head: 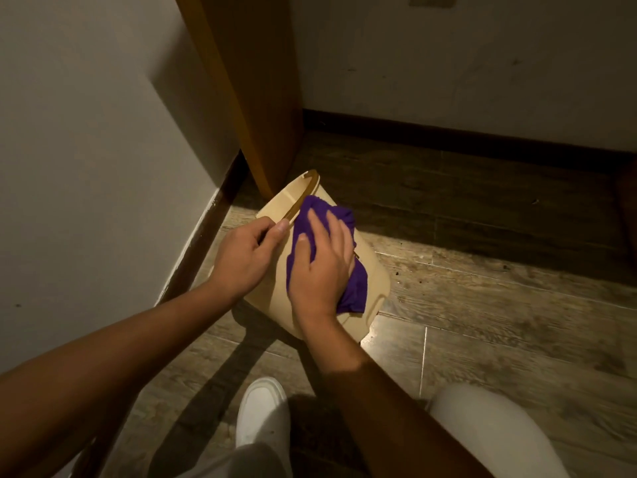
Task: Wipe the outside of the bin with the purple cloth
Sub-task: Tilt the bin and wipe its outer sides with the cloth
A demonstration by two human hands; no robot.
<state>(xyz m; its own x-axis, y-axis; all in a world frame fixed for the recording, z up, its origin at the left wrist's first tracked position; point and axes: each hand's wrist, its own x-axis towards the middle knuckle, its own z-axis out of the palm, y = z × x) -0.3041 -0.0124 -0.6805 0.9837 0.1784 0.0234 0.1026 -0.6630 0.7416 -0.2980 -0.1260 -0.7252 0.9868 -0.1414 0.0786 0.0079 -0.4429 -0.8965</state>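
A cream plastic bin (pixel 374 270) with a brown rim band lies tipped on the wooden floor, its opening turned toward the left wall. My left hand (pixel 246 257) grips the bin at its rim, thumb over the brown band. My right hand (pixel 319 263) lies flat, fingers spread, pressing the purple cloth (pixel 355 288) against the bin's upper side. The cloth covers the middle of the bin's wall and hangs toward its base. Much of the bin's side is hidden under my hands.
A white wall with a dark skirting board (pixel 203 236) runs close on the left. An orange-brown wooden panel (pixel 255 98) stands just behind the bin. Another wall closes the back. My white shoe (pixel 263 412) and my knee (pixel 489 432) are at the bottom. Crumbs dot the floor (pixel 482 305) on the right.
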